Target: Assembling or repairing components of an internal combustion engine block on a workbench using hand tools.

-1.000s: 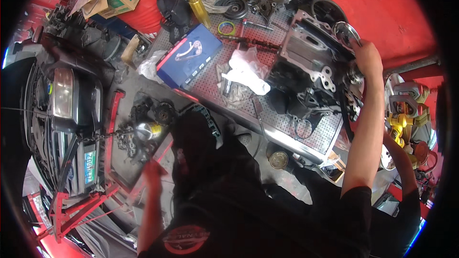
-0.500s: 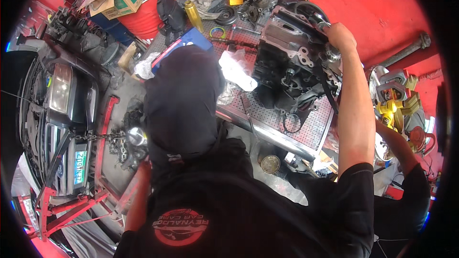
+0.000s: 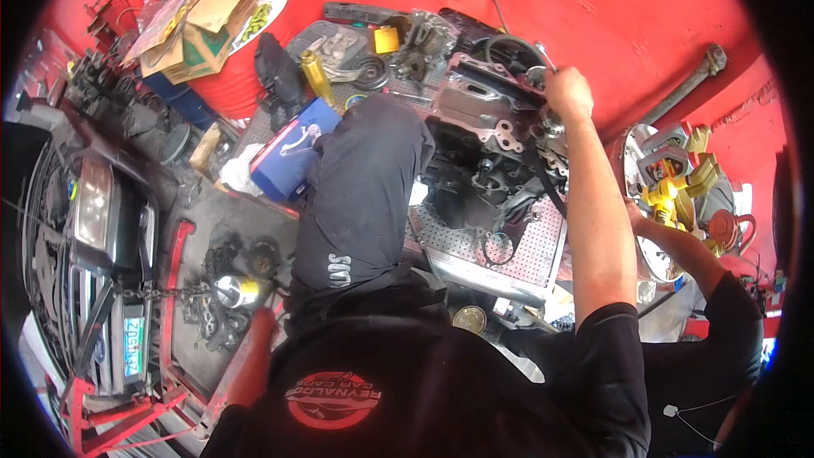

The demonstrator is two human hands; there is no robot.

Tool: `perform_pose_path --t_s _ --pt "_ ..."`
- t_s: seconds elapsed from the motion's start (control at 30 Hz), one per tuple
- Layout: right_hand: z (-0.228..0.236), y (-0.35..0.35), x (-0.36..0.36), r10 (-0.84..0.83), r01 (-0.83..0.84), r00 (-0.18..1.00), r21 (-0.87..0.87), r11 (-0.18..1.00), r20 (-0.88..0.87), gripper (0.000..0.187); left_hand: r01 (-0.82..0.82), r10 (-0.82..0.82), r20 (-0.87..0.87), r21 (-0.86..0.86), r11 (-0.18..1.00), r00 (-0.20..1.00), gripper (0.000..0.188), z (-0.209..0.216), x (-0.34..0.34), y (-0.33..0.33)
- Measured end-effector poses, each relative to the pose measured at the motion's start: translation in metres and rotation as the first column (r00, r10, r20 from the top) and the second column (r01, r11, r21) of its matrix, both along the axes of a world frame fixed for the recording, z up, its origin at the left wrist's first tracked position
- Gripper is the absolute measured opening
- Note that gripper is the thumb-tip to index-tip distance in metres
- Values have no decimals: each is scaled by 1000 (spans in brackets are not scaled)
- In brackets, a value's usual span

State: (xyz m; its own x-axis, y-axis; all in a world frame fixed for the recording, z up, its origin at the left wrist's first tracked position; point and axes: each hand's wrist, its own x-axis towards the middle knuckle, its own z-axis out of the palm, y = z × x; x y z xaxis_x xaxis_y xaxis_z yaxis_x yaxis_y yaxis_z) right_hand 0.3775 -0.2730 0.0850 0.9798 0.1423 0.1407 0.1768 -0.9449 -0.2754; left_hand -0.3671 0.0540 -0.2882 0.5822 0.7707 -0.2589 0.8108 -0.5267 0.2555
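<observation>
My right hand (image 3: pixel 570 93) is closed around a shiny metal wrench (image 3: pixel 545 54), whose end sticks out above my fist. It is at the far right corner of a dark engine block (image 3: pixel 479 178), which lies on a perforated metal bench. A round metal part (image 3: pixel 551 125) shows just below that hand. My left hand (image 3: pixel 261 335) is low at the left, blurred, its fingers not readable. Near it are a shiny silver and yellow piece (image 3: pixel 236 291) and dark engine parts (image 3: pixel 212 318). My raised leg (image 3: pixel 365 191) in dark trousers hides part of the bench.
A red hoist frame (image 3: pixel 175 288) with a chain (image 3: pixel 161 292) stands before a dark vehicle (image 3: pixel 102 229). A blue box (image 3: pixel 284 161) lies on the bench (image 3: pixel 526 246). Another person's arm (image 3: pixel 678 242) reaches toward yellow bottles (image 3: pixel 670 199) at the right. A red wall rises behind.
The view has shifted, so the bench appears further left. My right hand stays on the wrench, more of which now shows above it. My leg appears further right over the bench.
</observation>
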Motion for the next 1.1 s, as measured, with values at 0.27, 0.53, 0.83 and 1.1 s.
perform_pose_path --t_s 0.27,0.53,0.83,1.1 --pt "8 3 -11 31 -31 999 -27 999 -10 40 -147 169 74 -242 959 983 24 32 129 42" --pt "11 4 -17 -22 24 999 69 997 -39 40 -221 295 192 -330 918 936 20 34 217 58" --pt "11 3 -17 1 4 999 93 996 -53 36 -46 238 659 -295 954 714 13 101 331 69" --pt "9 2 -16 -5 13 999 151 989 -48 33 69 151 652 -299 952 743 12 152 373 78"
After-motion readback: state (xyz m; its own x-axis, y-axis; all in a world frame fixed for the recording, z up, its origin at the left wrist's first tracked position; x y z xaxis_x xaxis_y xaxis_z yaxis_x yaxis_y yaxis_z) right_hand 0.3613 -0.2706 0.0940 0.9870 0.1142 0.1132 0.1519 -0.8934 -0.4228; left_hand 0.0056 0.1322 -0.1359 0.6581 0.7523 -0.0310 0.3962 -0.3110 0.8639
